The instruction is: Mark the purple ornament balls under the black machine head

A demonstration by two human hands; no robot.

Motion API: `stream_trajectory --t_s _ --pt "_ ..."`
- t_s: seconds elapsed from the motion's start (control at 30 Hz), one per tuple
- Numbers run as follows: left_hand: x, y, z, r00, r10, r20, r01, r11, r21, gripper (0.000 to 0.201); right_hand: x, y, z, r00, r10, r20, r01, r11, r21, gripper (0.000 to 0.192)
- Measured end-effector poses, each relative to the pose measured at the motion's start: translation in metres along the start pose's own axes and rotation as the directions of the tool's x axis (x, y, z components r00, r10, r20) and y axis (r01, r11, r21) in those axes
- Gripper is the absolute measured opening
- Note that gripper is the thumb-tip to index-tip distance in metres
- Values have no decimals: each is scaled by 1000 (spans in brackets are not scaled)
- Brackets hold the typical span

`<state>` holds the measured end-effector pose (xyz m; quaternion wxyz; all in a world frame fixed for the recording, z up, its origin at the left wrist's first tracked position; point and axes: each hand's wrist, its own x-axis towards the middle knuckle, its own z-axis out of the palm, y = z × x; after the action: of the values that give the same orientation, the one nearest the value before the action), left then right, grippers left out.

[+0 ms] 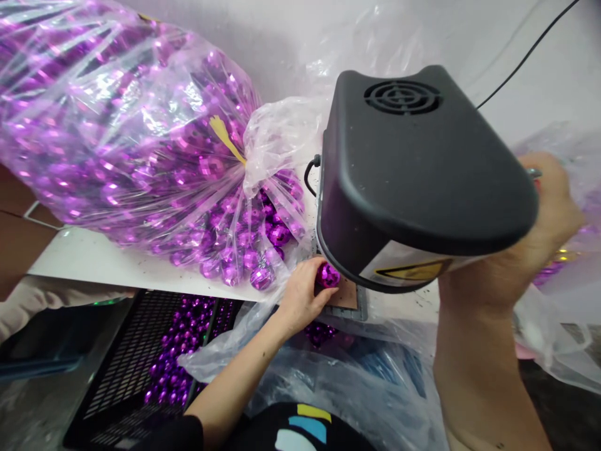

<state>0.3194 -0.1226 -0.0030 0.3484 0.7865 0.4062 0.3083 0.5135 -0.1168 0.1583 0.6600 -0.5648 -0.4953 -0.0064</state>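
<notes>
A shiny purple faceted ball (327, 274) is pinched between the thumb and fingers of my left hand (300, 294). It sits over a small brown board (346, 295) on a grey plate, beneath the front left edge of a black machine (422, 169). This machine has a round vent on top and a yellow warning label on its front. My right hand (549, 213) is closed at the machine's right side, near a small metal end that shows by it. The machine's body hides most of those fingers, so what they grip cannot be made out.
A large clear bag (117, 125) of purple balls, tied with a yellow strip, lies on the white table (122, 257). Below stands a black crate (113, 357) holding purple balls. Loose clear plastic (282, 376) drapes over my lap. A black cable (526, 56) runs behind the machine.
</notes>
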Motion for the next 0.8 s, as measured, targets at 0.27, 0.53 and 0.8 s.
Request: stream_trajectory --t_s 0.27,0.53,0.8 --pt "5 9 -4 995 -77 57 80 995 -53 34 0 1 -3 1000 -4 -8 4 1000 -23 51" --pt "12 -5 -12 957 -290 0 272 899 -342 45 -1 -2 -1 1000 -3 -2 3 1000 14 52" --pt "7 -16 -17 970 -238 45 242 944 -225 50 -1 -3 -1 1000 30 8 -30 1000 8 55"
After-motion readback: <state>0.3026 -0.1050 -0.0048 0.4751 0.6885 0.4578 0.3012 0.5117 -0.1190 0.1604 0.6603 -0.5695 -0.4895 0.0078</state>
